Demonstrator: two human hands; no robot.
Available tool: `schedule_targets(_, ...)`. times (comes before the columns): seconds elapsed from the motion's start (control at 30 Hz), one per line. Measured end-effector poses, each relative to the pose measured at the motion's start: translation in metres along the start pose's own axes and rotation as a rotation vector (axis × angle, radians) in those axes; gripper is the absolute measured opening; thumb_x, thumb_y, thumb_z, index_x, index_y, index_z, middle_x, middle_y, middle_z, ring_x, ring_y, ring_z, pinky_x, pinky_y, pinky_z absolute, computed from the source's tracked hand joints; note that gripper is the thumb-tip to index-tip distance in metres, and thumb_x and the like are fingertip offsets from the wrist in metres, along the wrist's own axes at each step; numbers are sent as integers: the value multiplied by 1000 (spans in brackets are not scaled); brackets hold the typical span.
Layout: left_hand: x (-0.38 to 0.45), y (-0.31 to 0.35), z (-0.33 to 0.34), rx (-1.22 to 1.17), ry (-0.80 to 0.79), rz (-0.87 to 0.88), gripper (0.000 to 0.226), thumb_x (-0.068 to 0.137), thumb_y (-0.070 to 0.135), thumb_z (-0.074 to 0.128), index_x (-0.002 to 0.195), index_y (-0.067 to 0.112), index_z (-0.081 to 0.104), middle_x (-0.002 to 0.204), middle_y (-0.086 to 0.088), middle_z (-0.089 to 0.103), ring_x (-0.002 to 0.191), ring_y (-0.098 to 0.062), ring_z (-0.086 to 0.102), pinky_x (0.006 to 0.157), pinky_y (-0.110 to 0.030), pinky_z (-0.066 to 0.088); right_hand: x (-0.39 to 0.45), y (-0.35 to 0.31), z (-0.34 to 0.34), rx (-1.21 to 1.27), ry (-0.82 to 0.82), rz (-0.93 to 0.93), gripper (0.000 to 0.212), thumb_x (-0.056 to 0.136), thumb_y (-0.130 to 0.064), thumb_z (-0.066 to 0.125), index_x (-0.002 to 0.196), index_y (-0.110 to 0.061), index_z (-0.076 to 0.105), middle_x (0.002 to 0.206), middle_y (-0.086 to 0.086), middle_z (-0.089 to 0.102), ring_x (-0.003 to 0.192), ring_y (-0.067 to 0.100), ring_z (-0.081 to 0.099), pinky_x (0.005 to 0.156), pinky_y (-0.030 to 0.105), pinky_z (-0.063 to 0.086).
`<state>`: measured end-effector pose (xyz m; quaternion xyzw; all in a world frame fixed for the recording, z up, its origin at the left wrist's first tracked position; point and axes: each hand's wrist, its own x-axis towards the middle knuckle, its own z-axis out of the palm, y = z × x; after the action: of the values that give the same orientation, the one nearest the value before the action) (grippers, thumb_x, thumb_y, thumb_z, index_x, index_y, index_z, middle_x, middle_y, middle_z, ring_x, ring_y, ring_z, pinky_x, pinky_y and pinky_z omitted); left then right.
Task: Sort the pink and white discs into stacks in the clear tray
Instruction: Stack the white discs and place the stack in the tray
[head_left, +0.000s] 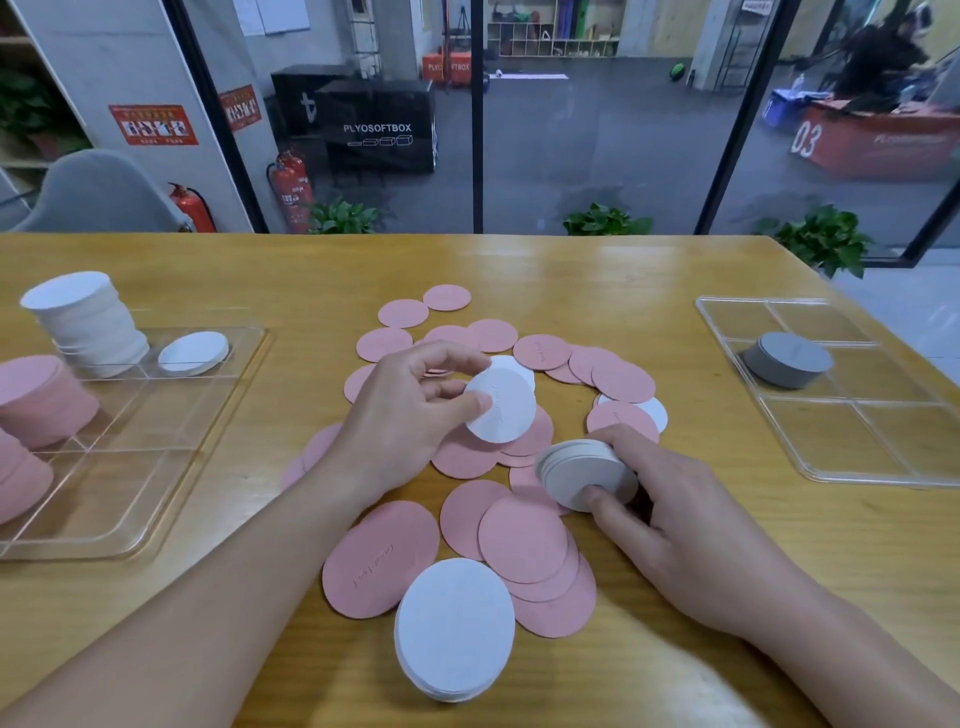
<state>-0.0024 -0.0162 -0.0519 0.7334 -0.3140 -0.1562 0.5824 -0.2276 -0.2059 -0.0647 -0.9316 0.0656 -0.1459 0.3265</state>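
Note:
Many pink discs (522, 538) lie scattered over the middle of the wooden table, with a few white ones among them. My left hand (400, 415) pinches a single white disc (501, 408) just above the pile. To its right, my right hand (670, 514) grips a small stack of white discs (587, 475). Another white stack (454, 629) sits at the near edge of the pile. In the clear tray (156, 467) at the left stand a tall white stack (85, 322), a single white disc (193, 353) and pink stacks (39, 400).
A second clear tray (852, 441) at the right holds a stack of grey discs (787, 358). The table's far edge runs along a glass wall with potted plants (605, 221) behind it. A grey chair (98, 192) stands at the far left.

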Motion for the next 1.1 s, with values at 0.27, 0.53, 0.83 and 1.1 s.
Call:
schedule_targets(0.27, -10, 18, 4, 29, -165, 97, 5, 100, 12, 80, 100, 11, 75, 96, -10, 77, 83, -12, 62, 82, -33, 49, 0, 0, -1, 26, 6, 16, 24, 105, -29, 65, 122, -45, 57, 95, -13, 67, 83, 18, 60, 69, 32, 49)
schedule_targets(0.53, -15, 18, 18, -1, -401, 134, 17, 106, -2, 66, 103, 7, 80, 91, -10, 77, 77, -15, 68, 74, -25, 57, 0, -3, 3, 4, 75, 15, 34, 101, -25, 68, 128, -45, 59, 99, -18, 65, 78, 16, 60, 64, 22, 45)
schedule_targets(0.83, 21, -1, 12, 433, -29, 163, 19, 108, 27, 67, 123, 29, 80, 113, 19, 73, 99, -6, 71, 90, -30, 55, 2, -3, 3, 15, 27, -7, 16, 104, -29, 67, 108, -40, 55, 87, -12, 61, 75, 17, 56, 63, 30, 44)
schedule_targets(1.1, 43, -8, 23, 853, -91, 37, 40, 109, 49, 60, 142, 31, 69, 137, 5, 55, 136, -24, 39, 112, -39, 38, 3, -2, 3, 21, 35, -11, 14, 105, -28, 67, 112, -36, 58, 89, -12, 61, 77, 18, 56, 65, 30, 45)
